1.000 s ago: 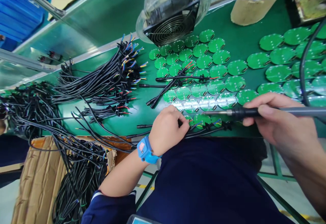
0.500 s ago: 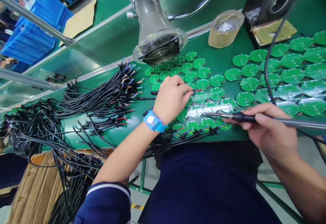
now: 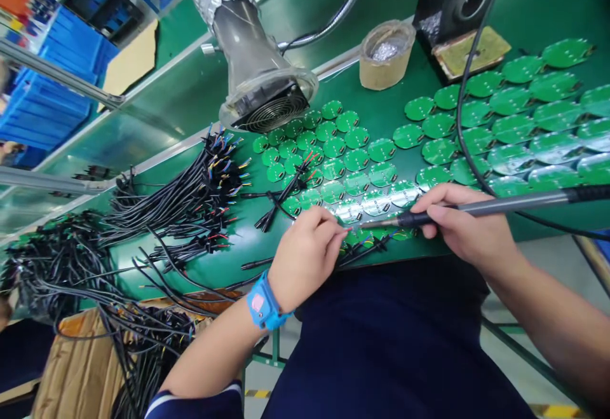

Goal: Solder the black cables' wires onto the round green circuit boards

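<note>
My right hand [image 3: 464, 228] grips a soldering iron [image 3: 505, 204] like a pen, its tip pointing left over the near rows of round green circuit boards [image 3: 381, 175]. Close to that tip, my left hand [image 3: 309, 250] has thumb and fingers pinched on a thin cable; a bit of red wire shows at the fingertips, and most of the cable is hidden by the hand. Just beyond the left hand, a few black cables [image 3: 286, 196] with red wire ends lie across the boards. More black cables with coloured ends [image 3: 369, 248] rest along the table's near edge.
A fume extractor [image 3: 267, 98] hangs above the far boards. Behind stand a tape roll [image 3: 387, 53] and a soldering iron stand with a yellow sponge [image 3: 471, 52]. Heaps of black cables [image 3: 166, 196] fill the left side. The iron's cord [image 3: 461, 114] crosses the right-hand boards.
My left hand has come back toward the near edge from the middle boards, uncovering cables there. The soldering iron's tip has moved left and now lies near the left fingertips. The camera view has shifted.
</note>
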Demonstrator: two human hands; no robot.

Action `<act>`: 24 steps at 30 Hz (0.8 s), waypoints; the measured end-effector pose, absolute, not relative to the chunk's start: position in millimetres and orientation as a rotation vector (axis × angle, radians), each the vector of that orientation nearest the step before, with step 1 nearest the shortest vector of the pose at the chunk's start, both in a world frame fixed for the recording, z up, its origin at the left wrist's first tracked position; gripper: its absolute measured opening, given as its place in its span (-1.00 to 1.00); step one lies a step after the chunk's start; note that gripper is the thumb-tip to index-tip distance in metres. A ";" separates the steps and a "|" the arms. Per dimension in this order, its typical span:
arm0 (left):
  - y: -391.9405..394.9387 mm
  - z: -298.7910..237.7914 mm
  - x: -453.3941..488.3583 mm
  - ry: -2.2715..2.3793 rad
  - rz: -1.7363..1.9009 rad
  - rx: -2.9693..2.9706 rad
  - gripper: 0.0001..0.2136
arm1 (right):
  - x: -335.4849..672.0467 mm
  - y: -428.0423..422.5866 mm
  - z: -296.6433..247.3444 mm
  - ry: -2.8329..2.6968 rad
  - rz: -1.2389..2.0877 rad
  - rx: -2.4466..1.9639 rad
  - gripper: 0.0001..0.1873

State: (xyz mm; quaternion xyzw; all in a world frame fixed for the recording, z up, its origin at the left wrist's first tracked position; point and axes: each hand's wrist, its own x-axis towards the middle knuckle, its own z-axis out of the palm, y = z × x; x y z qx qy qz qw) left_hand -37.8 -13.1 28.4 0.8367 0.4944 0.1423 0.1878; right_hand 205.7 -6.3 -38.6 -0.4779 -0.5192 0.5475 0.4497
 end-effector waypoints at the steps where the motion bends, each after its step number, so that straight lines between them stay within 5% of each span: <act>1: -18.6 22.2 -38.9 1.410 0.385 2.282 -0.90 | 205.6 -4.8 -38.2 -1.321 1.360 -1.183 -0.86; 24: -26.2 -3.5 -33.3 1.521 0.512 2.110 -0.92 | 200.5 -1.2 -27.1 -1.648 1.163 -1.213 -0.86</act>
